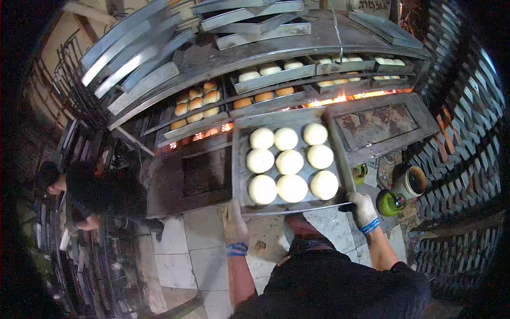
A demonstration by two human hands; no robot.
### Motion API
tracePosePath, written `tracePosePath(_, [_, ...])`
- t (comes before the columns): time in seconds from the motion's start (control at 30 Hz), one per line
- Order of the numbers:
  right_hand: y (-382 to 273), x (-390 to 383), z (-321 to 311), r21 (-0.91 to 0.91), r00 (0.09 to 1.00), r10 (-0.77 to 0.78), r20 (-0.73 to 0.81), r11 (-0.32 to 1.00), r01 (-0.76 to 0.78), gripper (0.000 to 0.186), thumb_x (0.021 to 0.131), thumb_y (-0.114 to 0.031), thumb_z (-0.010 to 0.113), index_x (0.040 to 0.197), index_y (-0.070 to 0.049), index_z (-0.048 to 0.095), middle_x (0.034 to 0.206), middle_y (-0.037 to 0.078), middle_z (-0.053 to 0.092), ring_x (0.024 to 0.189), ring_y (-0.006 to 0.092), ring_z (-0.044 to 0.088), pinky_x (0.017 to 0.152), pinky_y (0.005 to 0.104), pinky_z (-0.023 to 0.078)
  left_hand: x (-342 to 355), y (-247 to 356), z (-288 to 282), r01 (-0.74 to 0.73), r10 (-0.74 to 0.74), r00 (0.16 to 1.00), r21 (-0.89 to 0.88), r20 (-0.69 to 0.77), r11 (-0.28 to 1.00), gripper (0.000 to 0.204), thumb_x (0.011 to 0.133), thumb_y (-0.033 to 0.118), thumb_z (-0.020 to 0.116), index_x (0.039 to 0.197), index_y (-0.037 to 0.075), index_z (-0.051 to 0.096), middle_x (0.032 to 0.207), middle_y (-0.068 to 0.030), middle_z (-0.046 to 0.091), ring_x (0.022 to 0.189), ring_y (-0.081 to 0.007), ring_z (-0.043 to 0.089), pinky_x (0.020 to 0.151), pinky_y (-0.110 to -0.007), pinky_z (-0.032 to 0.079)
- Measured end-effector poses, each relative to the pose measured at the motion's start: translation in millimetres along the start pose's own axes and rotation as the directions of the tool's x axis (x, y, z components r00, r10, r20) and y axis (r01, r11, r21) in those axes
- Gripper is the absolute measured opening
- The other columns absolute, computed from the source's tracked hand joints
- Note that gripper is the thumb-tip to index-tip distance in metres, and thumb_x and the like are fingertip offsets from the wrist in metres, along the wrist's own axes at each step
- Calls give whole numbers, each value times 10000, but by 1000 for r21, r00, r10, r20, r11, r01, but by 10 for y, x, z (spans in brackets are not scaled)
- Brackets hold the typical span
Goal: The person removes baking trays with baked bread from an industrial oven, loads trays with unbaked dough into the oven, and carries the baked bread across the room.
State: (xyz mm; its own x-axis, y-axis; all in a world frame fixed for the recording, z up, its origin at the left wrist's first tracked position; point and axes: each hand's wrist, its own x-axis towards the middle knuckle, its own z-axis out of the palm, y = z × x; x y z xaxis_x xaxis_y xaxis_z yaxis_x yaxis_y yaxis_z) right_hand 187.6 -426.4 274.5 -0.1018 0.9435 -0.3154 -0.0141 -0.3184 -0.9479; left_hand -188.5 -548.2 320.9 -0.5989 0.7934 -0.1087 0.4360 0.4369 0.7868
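A square metal baking tray (346,178) is held out level before the oven, with several round pale dough buns (289,162) in rows on it. My left hand (236,227), in a pale work glove with a blue cuff, grips the tray's near left corner. At the near right corner my right hand (363,208), gloved alike, has its fingers closed over the rim. Beyond the tray, the oven (199,64) holds more trays on two levels. Its upper right trays carry pale buns (271,69), while browned buns (195,102) sit at the left.
Flames (340,99) burn along the oven's lower opening. Stacked metal trays (265,24) lie on its top. Green gas cylinders (389,202) and a white bucket (414,182) stand at the right by tall tray stacks (462,127). Another person (101,194) bends at the left.
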Motion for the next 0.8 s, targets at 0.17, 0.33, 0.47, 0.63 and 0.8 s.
tracePosePath(0.17, [-333,-20,964,-63,975,-87,205,993,102,338,902,-223,646,973,103,705,867,113,706,799,191,677,724,343,550,-280,-659,-627,-29,137,943,336,-302,941,407,1047,142,378,1398,-21,503,1300,-256,609,1197,-344,598,1002,-442,477])
tracePosePath(0.33, [-726,469,2031,-272,924,-161,346,925,263,329,916,-253,648,895,69,711,790,126,718,754,159,641,719,342,512,280,-811,-1251,-62,-186,850,-445,-493,893,480,1080,258,383,1401,-88,474,1367,-228,575,1188,-291,598,971,-388,500])
tracePosePath(0.47, [-823,1222,2537,-327,927,-88,364,920,216,209,893,-162,623,867,45,646,851,171,701,727,283,650,685,362,514,1067,-448,-1555,30,-249,828,-403,-503,915,590,1068,396,412,1381,-96,504,1352,-177,590,1204,-254,573,1032,-360,440])
tracePosePath(0.63, [-671,2064,2959,-174,475,-676,563,464,868,257,796,-17,588,1051,-21,621,860,158,640,771,334,669,641,447,532,2293,-297,-1664,-32,-361,851,-723,-382,690,592,1046,398,474,1332,-117,538,1290,-96,592,1133,-198,522,1048,-333,386])
tracePosePath(0.8, [-909,2466,3368,-746,376,-785,492,-158,647,306,858,-54,585,1155,-6,646,965,208,679,908,372,689,748,423,552,3274,-206,-1532,-15,-343,831,-634,-438,774,559,1058,400,432,1345,-64,552,1271,-119,612,1165,-212,541,1047,-336,397])
